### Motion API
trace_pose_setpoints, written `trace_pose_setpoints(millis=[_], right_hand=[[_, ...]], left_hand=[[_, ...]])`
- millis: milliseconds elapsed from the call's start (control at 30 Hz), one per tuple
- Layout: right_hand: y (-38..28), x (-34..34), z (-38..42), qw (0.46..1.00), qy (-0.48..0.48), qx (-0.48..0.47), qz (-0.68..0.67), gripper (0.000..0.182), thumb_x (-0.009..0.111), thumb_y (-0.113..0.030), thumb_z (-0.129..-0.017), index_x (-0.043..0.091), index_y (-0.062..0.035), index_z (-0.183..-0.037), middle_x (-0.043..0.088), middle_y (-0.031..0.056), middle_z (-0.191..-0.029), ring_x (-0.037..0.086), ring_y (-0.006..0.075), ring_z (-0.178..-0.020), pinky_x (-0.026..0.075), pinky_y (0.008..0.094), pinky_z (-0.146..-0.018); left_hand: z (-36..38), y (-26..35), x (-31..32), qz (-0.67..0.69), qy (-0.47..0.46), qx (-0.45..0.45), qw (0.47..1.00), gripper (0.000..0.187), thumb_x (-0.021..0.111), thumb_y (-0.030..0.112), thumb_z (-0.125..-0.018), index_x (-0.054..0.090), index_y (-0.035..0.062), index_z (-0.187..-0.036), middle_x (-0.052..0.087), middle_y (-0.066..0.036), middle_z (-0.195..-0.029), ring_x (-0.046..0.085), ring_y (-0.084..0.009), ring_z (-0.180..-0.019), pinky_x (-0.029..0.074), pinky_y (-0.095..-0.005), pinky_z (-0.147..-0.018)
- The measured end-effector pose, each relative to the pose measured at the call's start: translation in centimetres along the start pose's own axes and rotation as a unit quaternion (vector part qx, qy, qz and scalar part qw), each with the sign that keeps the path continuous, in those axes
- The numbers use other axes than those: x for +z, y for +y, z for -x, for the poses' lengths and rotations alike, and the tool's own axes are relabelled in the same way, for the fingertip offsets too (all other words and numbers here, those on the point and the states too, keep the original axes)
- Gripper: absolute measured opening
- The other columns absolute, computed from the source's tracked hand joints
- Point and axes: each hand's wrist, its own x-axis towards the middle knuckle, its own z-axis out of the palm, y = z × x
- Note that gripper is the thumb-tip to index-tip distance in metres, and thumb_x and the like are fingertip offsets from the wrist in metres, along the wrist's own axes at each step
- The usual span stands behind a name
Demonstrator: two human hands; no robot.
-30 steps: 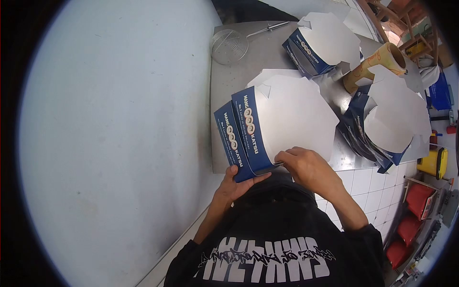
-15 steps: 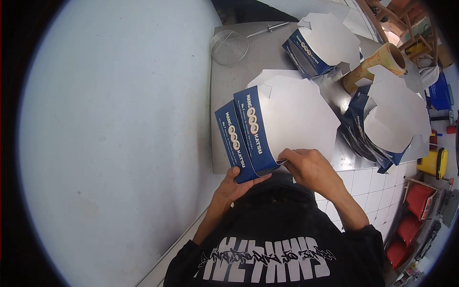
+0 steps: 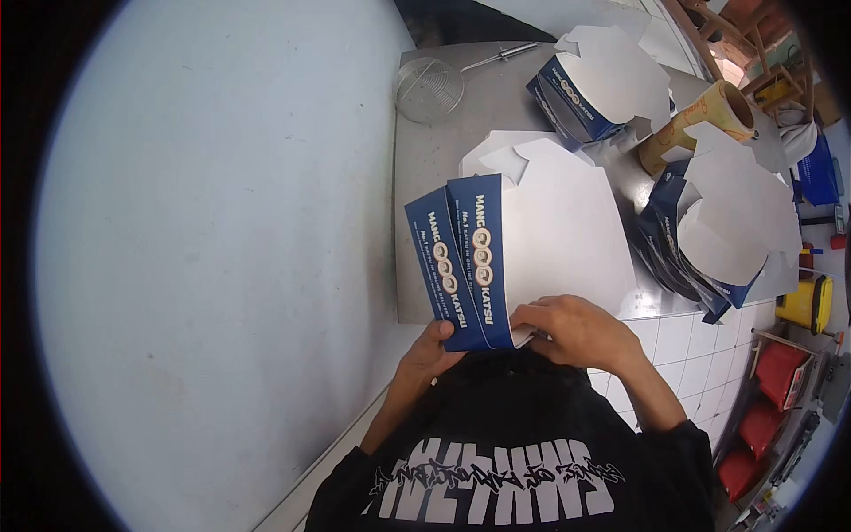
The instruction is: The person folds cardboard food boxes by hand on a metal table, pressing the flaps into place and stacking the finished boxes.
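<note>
A blue and white cardboard food box point(image 3: 567, 239), printed "MANG KATSU", is tilted in front of me over the metal table point(image 3: 425, 151). My left hand point(image 3: 430, 353) grips its lower left corner, the thumb on the blue printed side and the other fingers hidden beneath. Closed on the near edge, my right hand point(image 3: 576, 332) has its fingers at a folded white flap point(image 3: 521, 335) by the blue corner. The box's large white inner panel faces up, and its far end has cut tabs.
Nested partly folded boxes point(image 3: 727, 222) lie at the right of the table, another folded box stack point(image 3: 603, 84) at the back. Between them is a cardboard-core roll point(image 3: 700, 124). A wire strainer point(image 3: 432, 89) lies back left. A wall point(image 3: 222, 248) borders the left side.
The box has turned more upright and shifted slightly right and toward me, its printed side now facing me more. My right hand has moved down a little, its fingers pushing in at the corner flap.
</note>
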Motion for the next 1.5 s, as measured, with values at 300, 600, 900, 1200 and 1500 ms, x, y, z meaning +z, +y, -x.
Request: trace_pose_setpoints(millis=[300,600,900,1200,1500], right_hand=[[-0.9,-4.9,2.1,0.967,0.193,-0.036,-0.161,0.062,0.064,-0.016,-0.073,0.044,0.0006,-0.130,0.053,0.0206,-0.124,0.052,0.0324,-0.118,0.041,0.0401,-0.101],[-2.8,-5.7,0.8,0.911,0.354,-0.204,0.062,0.052,0.087,-0.024,-0.066,0.066,-0.0148,-0.113,0.064,0.0070,-0.118,0.058,0.0269,-0.118,0.043,0.0426,-0.098],[-3.3,-6.8,1.5,0.961,0.244,-0.128,-0.023,0.049,0.080,-0.015,-0.071,0.061,-0.0105,-0.115,0.063,0.0113,-0.114,0.059,0.0324,-0.111,0.045,0.0412,-0.099],[-4.2,-7.1,1.7,0.958,0.243,-0.113,0.100,0.043,0.073,-0.006,-0.069,0.063,-0.0074,-0.111,0.062,0.0108,-0.113,0.062,0.0310,-0.105,0.051,0.0403,-0.090],[-2.8,-5.7,1.7,0.906,0.368,-0.199,-0.057,0.064,0.077,0.008,-0.067,0.048,-0.0110,-0.120,0.055,0.0136,-0.121,0.061,0.0341,-0.110,0.051,0.0381,-0.093]], left_hand=[[1.3,1.3,2.6,-0.167,-0.070,-0.011,0.983,0.110,0.092,0.027,-0.061,0.029,-0.0007,-0.147,0.051,-0.015,-0.140,0.053,-0.0262,-0.126,0.044,-0.0398,-0.107],[1.6,2.1,4.6,-0.209,-0.124,-0.144,0.959,0.101,0.092,0.020,-0.056,0.041,-0.0011,-0.140,0.058,-0.017,-0.132,0.057,-0.0259,-0.122,0.045,-0.0391,-0.106],[2.1,-0.5,2.9,-0.160,-0.151,-0.125,0.967,0.102,0.089,0.031,-0.062,0.036,-0.0012,-0.143,0.055,-0.018,-0.135,0.055,-0.0265,-0.125,0.044,-0.0389,-0.107],[1.7,-1.1,2.5,-0.160,-0.159,-0.135,0.965,0.101,0.089,0.031,-0.064,0.036,-0.0011,-0.143,0.054,-0.017,-0.135,0.054,-0.0267,-0.125,0.044,-0.0392,-0.107],[1.8,-0.4,2.8,-0.181,-0.153,-0.148,0.960,0.100,0.088,0.031,-0.065,0.035,-0.0009,-0.143,0.054,-0.017,-0.136,0.053,-0.0268,-0.126,0.043,-0.0394,-0.108]])
